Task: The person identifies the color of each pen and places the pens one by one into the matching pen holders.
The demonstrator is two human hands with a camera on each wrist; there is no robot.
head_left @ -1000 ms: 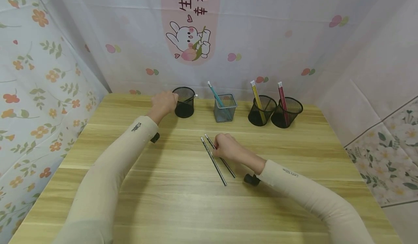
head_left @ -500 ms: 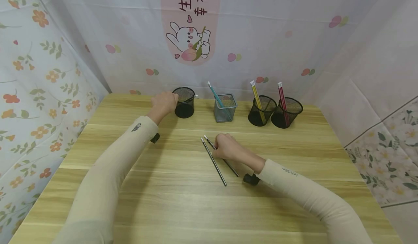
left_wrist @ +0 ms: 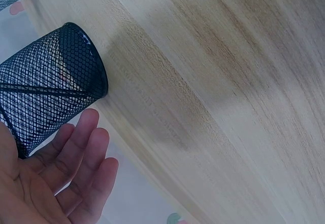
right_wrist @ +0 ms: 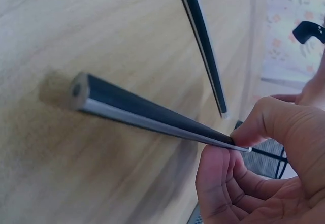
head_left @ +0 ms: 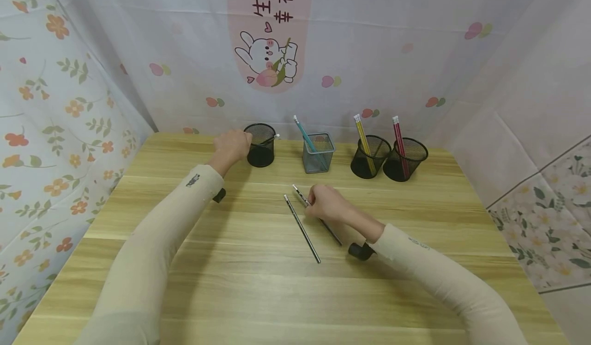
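My right hand (head_left: pixel 329 203) pinches a dark, silver-striped pencil (head_left: pixel 330 230) between thumb and fingers. In the right wrist view the pencil's unsharpened end (right_wrist: pixel 80 92) stands a little off the table, above its shadow. A second pencil like it (head_left: pixel 302 229) lies on the table to the left. At the back, my left hand (head_left: pixel 232 145) holds a round black mesh pen cup (head_left: pixel 260 153) by its left side near the rim. The left wrist view shows its fingers (left_wrist: pixel 84 158) along the cup's wall, the thumb mostly cut off. One dark pencil leans inside, its white eraser (head_left: pixel 277 136) over the rim.
A square grey mesh holder (head_left: pixel 318 160) with a teal pencil (head_left: pixel 302 132) stands right of the black cup. Farther right, two round black cups hold yellow pencils (head_left: pixel 363 135) and red pencils (head_left: pixel 399 137). A printed curtain (head_left: pixel 184 53) hangs behind the wooden table (head_left: pixel 240 293).
The pencil in my right hand has risen from the table and shifted slightly right, its far end swinging rightward. My left hand and the pen cup have stayed put.
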